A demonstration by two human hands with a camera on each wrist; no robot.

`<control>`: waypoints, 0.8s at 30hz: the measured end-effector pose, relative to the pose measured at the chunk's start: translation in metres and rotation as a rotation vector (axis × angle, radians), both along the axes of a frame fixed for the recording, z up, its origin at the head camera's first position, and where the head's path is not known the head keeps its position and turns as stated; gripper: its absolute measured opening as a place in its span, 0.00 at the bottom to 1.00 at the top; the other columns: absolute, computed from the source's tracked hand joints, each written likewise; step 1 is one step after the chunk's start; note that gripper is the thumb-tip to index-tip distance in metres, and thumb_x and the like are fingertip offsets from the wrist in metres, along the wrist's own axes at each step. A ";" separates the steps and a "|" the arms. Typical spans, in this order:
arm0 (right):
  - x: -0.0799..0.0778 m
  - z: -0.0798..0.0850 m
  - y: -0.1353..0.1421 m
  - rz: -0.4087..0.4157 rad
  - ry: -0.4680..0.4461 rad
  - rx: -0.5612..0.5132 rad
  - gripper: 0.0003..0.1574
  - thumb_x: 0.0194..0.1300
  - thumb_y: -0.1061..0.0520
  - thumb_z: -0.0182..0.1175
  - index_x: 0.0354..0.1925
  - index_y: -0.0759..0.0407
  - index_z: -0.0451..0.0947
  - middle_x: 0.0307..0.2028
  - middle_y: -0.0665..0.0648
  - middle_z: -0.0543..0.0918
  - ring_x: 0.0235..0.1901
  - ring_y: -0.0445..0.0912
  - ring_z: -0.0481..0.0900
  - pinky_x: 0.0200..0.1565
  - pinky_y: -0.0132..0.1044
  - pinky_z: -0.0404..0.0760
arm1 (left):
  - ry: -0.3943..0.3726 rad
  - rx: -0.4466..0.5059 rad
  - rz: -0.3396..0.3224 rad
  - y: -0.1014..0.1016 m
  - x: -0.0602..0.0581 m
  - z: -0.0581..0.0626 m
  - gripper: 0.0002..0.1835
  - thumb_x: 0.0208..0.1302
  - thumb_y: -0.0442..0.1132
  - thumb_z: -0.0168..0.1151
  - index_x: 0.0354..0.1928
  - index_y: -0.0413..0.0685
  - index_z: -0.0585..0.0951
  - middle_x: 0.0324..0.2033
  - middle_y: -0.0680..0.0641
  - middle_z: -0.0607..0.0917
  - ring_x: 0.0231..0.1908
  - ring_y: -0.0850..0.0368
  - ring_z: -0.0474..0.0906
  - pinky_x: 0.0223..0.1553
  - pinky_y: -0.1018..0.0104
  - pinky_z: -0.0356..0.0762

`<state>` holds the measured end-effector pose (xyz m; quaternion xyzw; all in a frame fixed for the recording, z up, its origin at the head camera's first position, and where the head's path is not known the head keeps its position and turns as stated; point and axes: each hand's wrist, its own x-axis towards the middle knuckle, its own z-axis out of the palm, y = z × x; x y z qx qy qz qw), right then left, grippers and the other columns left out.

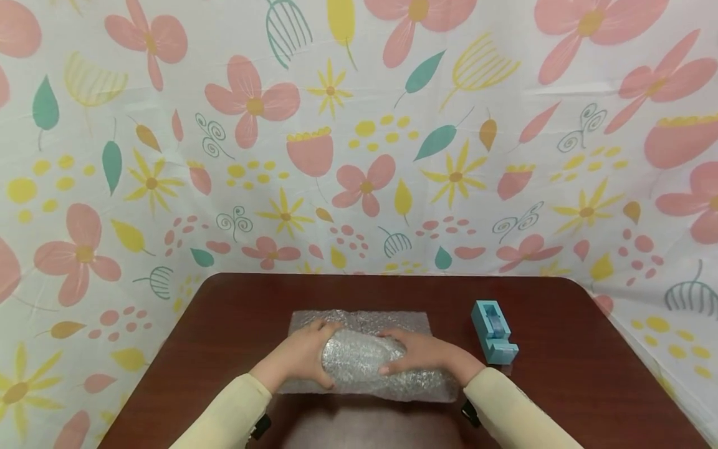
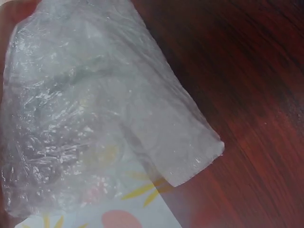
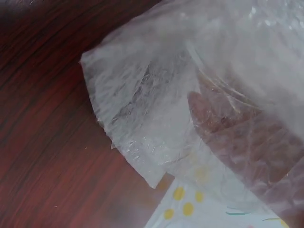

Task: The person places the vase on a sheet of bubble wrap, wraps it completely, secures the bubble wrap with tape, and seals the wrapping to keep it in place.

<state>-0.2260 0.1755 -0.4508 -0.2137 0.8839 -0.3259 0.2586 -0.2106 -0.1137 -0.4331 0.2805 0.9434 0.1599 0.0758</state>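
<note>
A sheet of bubble wrap (image 1: 415,322) lies on the table, its middle part rolled round something whose kind the wrap hides. My left hand (image 1: 300,357) grips the left end of this bubble-wrap bundle (image 1: 352,357), thumb at the near side and fingers over the far side. At the right end, my right hand (image 1: 423,352) holds the bundle with thumb and fingers spread round it. Crinkled clear bubble wrap (image 2: 90,104) fills much of the left wrist view. In the right wrist view, fingers (image 3: 247,137) show through the wrap (image 3: 147,95).
A light blue tape dispenser (image 1: 498,350) stands on the dark red-brown table (image 1: 241,312), to the right of the wrap. Behind the table hangs a flower-printed cloth (image 1: 359,125). The table's far edge runs close to that cloth.
</note>
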 end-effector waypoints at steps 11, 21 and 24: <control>-0.003 0.013 0.014 -0.286 0.062 -0.119 0.43 0.80 0.32 0.38 0.75 0.58 0.66 0.70 0.65 0.74 0.72 0.64 0.69 0.71 0.64 0.67 | -0.041 -0.019 -0.008 0.004 -0.004 -0.001 0.60 0.38 0.55 0.84 0.74 0.42 0.66 0.68 0.35 0.76 0.65 0.35 0.76 0.62 0.42 0.79; 0.028 0.030 0.029 -0.085 0.337 0.029 0.46 0.67 0.34 0.64 0.71 0.59 0.70 0.67 0.65 0.78 0.66 0.63 0.77 0.62 0.64 0.77 | -0.094 0.009 0.028 0.001 -0.004 0.003 0.59 0.39 0.54 0.84 0.74 0.40 0.65 0.68 0.34 0.75 0.64 0.35 0.77 0.62 0.41 0.79; 0.037 0.022 0.024 0.027 0.400 0.083 0.59 0.54 0.30 0.72 0.73 0.58 0.67 0.69 0.67 0.74 0.68 0.67 0.73 0.63 0.67 0.74 | -0.080 0.000 0.019 0.002 -0.006 0.004 0.59 0.39 0.54 0.83 0.74 0.41 0.66 0.68 0.35 0.75 0.64 0.36 0.77 0.63 0.42 0.78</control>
